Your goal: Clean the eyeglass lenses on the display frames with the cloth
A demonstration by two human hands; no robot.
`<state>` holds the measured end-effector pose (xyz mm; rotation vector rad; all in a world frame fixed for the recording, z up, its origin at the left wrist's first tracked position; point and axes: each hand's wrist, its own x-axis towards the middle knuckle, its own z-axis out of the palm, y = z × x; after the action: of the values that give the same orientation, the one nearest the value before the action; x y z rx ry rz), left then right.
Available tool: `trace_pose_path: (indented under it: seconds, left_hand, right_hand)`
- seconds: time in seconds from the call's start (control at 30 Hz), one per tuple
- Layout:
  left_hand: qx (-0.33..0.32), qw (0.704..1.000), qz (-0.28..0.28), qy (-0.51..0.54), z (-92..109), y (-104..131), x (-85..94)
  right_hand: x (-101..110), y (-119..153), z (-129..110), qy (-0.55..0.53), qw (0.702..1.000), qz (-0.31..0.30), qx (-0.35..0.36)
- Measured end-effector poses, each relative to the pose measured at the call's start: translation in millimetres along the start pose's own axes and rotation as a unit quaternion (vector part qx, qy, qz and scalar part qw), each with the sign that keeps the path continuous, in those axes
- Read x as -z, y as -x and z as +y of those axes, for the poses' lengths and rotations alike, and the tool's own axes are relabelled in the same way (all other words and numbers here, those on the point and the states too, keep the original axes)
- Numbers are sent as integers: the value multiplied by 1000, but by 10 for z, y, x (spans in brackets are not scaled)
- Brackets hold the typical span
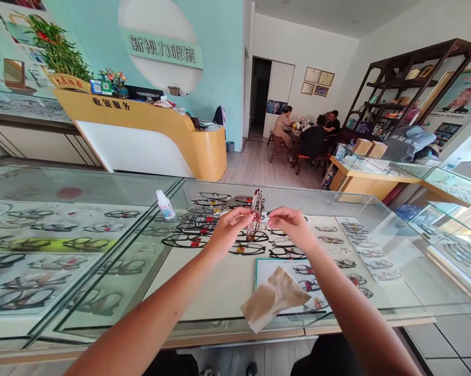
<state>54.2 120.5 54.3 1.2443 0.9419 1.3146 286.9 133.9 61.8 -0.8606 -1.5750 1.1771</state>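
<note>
My left hand (231, 225) pinches a pair of eyeglasses (256, 211) with a reddish-brown frame, held on edge above the glass display counter (215, 308). Just right of the frame is my right hand (292, 225), its fingers curled and pressed together. Whether those fingertips grip a thin part of the glasses is too small to tell. Below the hands, several dark-framed eyeglasses (186, 240) with coloured tags lie in rows. Nearer to me, a crumpled brown cloth (274, 297) rests partly over a white, green-edged card (261, 269).
A white spray bottle (165, 204) stands on the counter to the left. More glasses (371, 253) are displayed at the right. Beyond are a yellow-and-white reception desk (208, 154), people seated at a table (298, 130), another person (402, 143) at the right, and dark wooden shelves (392, 86).
</note>
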Motion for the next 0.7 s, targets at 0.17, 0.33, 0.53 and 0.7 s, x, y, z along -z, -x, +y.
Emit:
trace_pose_path:
  seconds: [0.17, 0.33, 0.53, 0.7]
  left_hand:
    - [29, 998, -19, 43, 35, 84, -54]
    - [43, 998, -40, 38, 35, 135, -92]
    - [51, 996, -68, 18, -21, 140, -78]
    - [45, 998, -36, -7, -18, 130, -95]
  right_hand:
    - [-336, 161, 44, -6, 999, -25, 20]
    - [-309, 233, 71, 44, 998, -1, 37]
    - [-261, 274, 55, 90, 995, -11, 35]
    - [-242, 248, 40, 95, 995, -1, 30]
